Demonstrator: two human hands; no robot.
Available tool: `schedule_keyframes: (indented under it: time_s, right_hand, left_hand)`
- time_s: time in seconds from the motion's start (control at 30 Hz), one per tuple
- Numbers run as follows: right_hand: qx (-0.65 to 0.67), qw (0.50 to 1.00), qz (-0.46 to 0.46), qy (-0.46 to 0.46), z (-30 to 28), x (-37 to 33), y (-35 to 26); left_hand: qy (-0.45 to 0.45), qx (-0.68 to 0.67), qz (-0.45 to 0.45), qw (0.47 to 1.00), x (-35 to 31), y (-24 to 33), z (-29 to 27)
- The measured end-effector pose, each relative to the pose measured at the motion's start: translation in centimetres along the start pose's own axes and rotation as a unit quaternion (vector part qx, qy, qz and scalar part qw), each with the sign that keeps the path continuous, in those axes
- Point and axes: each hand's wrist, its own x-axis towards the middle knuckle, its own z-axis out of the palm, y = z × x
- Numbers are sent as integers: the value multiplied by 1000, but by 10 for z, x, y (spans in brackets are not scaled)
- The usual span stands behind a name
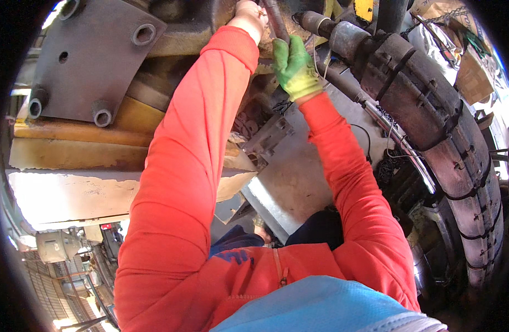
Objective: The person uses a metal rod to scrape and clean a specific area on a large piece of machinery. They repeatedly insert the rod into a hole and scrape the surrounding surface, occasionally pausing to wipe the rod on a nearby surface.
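My right hand (296, 69), in a green and yellow work glove, is closed round the lower end of a dark brown hose or pipe (276, 21). That length runs upward out of the picture's top edge. Just left of it, my bare left hand (249, 19) reaches up against the machine with its fingers curled. What the left fingers hold is hidden at the top edge. Behind both hands is a worn, dirty yellow-brown machine casting (191, 41). Both forearms are in red-orange sleeves.
A grey steel plate (94, 55) with round bosses sits at upper left, above a yellow beam (83, 133). To the right, a thick black strapped hose bundle (415, 88) curves down beside a shiny rod (401, 138). Below my hands lies a flat metal sheet (299, 166).
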Motion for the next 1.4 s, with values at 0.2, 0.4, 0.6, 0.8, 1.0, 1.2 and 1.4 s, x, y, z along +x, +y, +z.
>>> schedule_keyframes:
  time_s: [0.2,0.4,0.6,0.8,1.0,1.2,1.4]
  right_hand:
    - [-6,1000,-9,-8,0,4,-1]
    - [26,996,-60,66,3,2,1]
    - [71,991,-69,85,7,3,3]
    - [-8,1000,7,-28,5,4,2]
    - [-46,997,38,-52,13,8,8]
    - [90,996,-23,10,9,-14,4]
    - [195,980,-37,29,-10,-55,-24]
  left_hand:
    - [5,-4,-4,1000,1,-1,1]
    - [7,-6,-4,1000,2,-2,0]
    - [14,-7,-5,1000,4,-4,-2]
    - [18,-7,-7,1000,5,-6,-3]
    - [23,-13,-13,1000,2,-7,-7]
    - [46,-11,-14,999,18,-13,-5]
    - [179,-28,-52,982,41,-56,-26]
